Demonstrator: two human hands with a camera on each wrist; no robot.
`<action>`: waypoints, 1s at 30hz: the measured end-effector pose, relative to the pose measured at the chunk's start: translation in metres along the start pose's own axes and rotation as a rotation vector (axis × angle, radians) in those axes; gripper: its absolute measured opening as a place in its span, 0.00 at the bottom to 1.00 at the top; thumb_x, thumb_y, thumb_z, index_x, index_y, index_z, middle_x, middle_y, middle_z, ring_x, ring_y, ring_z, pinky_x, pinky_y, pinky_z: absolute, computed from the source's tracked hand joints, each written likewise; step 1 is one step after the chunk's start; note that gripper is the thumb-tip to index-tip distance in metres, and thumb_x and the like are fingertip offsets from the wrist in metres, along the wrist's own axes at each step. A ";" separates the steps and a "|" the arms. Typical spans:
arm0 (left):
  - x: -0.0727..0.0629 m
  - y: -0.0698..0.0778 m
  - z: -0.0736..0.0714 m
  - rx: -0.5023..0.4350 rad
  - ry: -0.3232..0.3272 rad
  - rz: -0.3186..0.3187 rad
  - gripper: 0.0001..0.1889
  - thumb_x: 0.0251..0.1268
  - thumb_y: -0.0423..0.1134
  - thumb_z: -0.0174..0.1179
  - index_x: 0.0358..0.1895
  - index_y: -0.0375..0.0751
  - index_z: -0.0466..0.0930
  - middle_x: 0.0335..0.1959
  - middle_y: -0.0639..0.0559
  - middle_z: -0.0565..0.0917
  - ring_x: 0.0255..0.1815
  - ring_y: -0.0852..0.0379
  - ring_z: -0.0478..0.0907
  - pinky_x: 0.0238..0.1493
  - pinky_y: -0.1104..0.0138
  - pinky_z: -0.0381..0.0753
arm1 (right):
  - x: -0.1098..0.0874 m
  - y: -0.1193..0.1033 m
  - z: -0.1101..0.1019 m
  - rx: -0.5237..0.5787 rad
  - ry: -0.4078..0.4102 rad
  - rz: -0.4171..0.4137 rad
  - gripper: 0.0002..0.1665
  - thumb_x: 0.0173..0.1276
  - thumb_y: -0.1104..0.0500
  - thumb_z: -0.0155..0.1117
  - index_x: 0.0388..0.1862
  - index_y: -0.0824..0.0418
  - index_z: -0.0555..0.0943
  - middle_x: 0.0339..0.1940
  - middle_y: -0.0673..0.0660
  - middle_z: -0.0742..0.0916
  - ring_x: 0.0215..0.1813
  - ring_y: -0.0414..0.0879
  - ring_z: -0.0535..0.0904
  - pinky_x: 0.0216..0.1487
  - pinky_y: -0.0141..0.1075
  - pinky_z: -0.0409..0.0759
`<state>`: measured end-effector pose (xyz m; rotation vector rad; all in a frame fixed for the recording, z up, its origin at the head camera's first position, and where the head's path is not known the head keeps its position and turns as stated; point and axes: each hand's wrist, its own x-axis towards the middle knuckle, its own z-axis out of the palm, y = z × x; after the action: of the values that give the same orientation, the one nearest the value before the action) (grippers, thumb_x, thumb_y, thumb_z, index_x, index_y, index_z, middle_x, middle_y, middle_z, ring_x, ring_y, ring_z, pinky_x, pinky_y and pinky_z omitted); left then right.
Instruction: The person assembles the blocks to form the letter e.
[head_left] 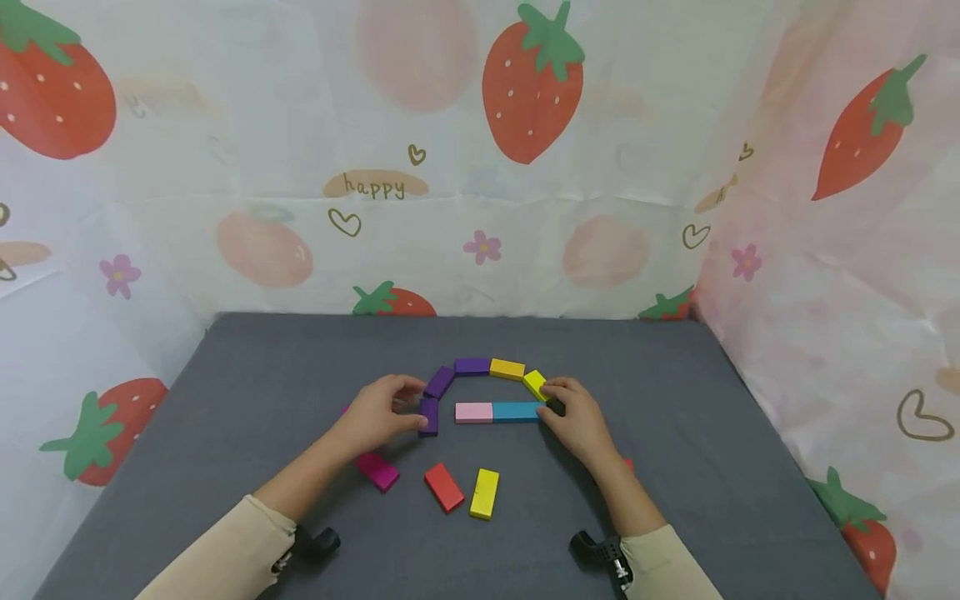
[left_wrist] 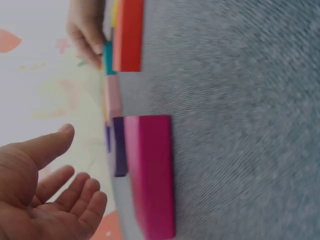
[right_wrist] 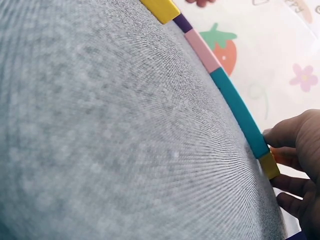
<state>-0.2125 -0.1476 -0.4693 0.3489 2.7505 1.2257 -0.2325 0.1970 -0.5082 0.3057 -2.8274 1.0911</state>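
Note:
My left hand [head_left: 382, 411] is beside a purple block [head_left: 428, 416], fingers loosely spread. In the left wrist view that hand [left_wrist: 55, 187] holds nothing, and a gap separates it from the purple block [left_wrist: 120, 147]. My right hand [head_left: 577, 417] is at the right end of a blue block [head_left: 516, 412], which touches a pink block [head_left: 474, 412]. Its thumb and fingers pinch a dark yellow block [right_wrist: 269, 165] against the blue block's end; fingers partly hide it. Behind the row curve more purple blocks [head_left: 472, 367], an orange-yellow block [head_left: 507, 369] and a yellow block [head_left: 534, 384].
Nearer me lie a magenta block [head_left: 377, 472], a red block [head_left: 445, 487] and another yellow block [head_left: 483, 493]. A red piece [head_left: 628, 462] shows partly behind my right wrist. The grey cloth [head_left: 300, 350] meets a strawberry-print backdrop [head_left: 300, 125] at its far edge.

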 end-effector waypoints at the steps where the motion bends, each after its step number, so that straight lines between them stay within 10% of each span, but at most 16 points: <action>1: -0.002 0.000 -0.003 -0.006 -0.001 0.001 0.28 0.63 0.41 0.73 0.66 0.41 0.78 0.60 0.44 0.81 0.61 0.45 0.79 0.61 0.50 0.79 | 0.000 0.000 0.000 0.002 -0.003 0.003 0.23 0.70 0.57 0.71 0.63 0.62 0.83 0.66 0.58 0.80 0.69 0.58 0.74 0.67 0.55 0.74; 30: -0.048 -0.055 -0.050 0.000 0.150 -0.013 0.30 0.64 0.43 0.72 0.69 0.44 0.75 0.67 0.42 0.76 0.68 0.38 0.72 0.66 0.43 0.72 | -0.001 -0.001 0.000 0.012 -0.002 -0.003 0.24 0.70 0.58 0.71 0.63 0.63 0.83 0.66 0.59 0.80 0.69 0.59 0.75 0.67 0.56 0.73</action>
<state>-0.1847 -0.2317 -0.4763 0.2477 2.8719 1.2991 -0.2314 0.1961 -0.5078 0.3124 -2.8222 1.1078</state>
